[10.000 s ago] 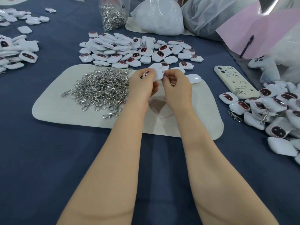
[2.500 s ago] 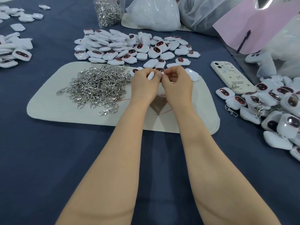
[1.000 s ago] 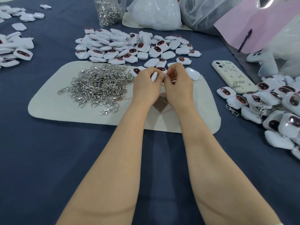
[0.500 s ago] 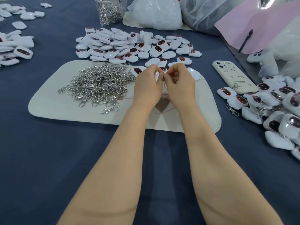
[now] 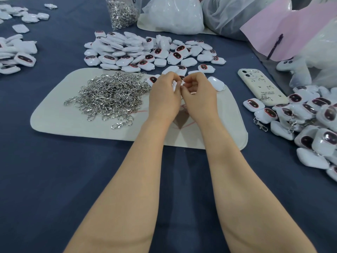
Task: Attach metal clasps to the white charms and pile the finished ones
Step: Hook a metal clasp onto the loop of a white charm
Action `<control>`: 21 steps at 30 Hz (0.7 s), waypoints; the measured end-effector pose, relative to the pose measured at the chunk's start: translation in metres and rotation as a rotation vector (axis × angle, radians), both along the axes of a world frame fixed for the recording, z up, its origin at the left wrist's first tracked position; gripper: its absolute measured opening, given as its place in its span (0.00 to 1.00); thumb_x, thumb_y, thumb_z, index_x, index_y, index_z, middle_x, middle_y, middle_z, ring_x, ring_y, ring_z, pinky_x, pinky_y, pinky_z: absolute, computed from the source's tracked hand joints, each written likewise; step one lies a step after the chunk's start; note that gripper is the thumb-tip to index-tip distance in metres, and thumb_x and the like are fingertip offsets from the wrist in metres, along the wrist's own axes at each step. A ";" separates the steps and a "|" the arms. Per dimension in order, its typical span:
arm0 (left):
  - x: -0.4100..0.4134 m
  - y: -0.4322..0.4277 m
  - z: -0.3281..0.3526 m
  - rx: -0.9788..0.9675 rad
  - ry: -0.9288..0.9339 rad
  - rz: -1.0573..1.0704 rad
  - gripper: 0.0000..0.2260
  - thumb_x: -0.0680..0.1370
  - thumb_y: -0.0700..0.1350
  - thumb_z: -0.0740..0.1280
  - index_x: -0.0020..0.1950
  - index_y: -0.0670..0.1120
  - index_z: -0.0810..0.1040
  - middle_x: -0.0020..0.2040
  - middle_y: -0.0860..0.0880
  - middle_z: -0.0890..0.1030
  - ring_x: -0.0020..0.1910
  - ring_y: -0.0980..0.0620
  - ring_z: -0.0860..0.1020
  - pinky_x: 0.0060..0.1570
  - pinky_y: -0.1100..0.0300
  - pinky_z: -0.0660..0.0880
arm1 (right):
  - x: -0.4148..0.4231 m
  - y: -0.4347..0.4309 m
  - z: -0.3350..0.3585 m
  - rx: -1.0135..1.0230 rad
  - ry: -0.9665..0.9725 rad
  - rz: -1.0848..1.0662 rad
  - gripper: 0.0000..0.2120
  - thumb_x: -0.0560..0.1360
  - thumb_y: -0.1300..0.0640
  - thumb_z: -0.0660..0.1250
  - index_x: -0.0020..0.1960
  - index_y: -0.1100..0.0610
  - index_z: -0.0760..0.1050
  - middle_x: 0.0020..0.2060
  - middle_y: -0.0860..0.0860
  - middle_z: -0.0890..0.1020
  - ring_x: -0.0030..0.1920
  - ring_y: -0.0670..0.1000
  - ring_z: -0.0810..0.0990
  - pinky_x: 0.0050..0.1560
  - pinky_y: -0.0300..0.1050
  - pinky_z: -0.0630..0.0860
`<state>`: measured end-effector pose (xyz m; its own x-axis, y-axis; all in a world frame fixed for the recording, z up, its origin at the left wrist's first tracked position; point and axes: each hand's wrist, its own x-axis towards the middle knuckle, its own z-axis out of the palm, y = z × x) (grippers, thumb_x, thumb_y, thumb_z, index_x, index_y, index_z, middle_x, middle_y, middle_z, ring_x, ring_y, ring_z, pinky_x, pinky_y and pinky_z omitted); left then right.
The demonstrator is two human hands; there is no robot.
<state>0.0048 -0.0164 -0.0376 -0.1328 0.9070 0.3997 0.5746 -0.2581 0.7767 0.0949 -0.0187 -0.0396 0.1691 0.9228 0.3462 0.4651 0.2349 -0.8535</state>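
Head view, places given from the cream mat (image 5: 54, 117) on the table (image 5: 54, 179).
- Left hand (image 5: 164, 99): over the mat's far edge, fingers pinching one white charm (image 5: 174, 86).
- Right hand (image 5: 198, 95): touching the left, fingers curled on a clasp (image 5: 182, 84), mostly hidden.
- Loose clasp heap (image 5: 111, 95): on the mat's left half.
- Bare charms (image 5: 145, 50): piled just beyond the mat.
- Finished charms (image 5: 310, 117): heaped right of the mat, beside a phone (image 5: 262, 86).

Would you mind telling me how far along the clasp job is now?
Done: a pile of clasped charms lies at the right. In hand: the left hand pinches one white charm while the right hand works a clasp onto it. Left: a heap of bare charms and loose clasps on the mat.
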 end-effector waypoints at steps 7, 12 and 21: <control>0.000 0.000 0.000 0.022 -0.098 0.006 0.05 0.78 0.39 0.62 0.53 0.43 0.74 0.46 0.52 0.76 0.46 0.53 0.72 0.41 0.66 0.63 | -0.002 -0.001 0.003 -0.039 0.115 0.017 0.06 0.75 0.64 0.64 0.45 0.54 0.74 0.40 0.47 0.79 0.46 0.50 0.81 0.49 0.39 0.77; 0.001 -0.001 0.006 -0.049 -0.294 -0.051 0.03 0.76 0.39 0.66 0.47 0.46 0.76 0.41 0.53 0.77 0.42 0.53 0.75 0.45 0.64 0.71 | 0.000 0.000 0.004 -0.041 0.208 -0.023 0.12 0.74 0.64 0.64 0.40 0.49 0.70 0.38 0.50 0.78 0.41 0.52 0.79 0.43 0.42 0.76; 0.000 0.001 0.003 -0.080 -0.211 -0.034 0.03 0.76 0.40 0.66 0.45 0.44 0.80 0.40 0.52 0.78 0.43 0.55 0.75 0.43 0.66 0.67 | 0.000 0.000 0.005 -0.007 0.181 -0.054 0.09 0.74 0.65 0.64 0.41 0.52 0.70 0.35 0.46 0.77 0.35 0.44 0.76 0.33 0.28 0.69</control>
<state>0.0045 -0.0151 -0.0348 -0.1746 0.9401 0.2927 0.3894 -0.2071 0.8975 0.0950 -0.0185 -0.0347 0.2771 0.9129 0.2996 0.3155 0.2081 -0.9258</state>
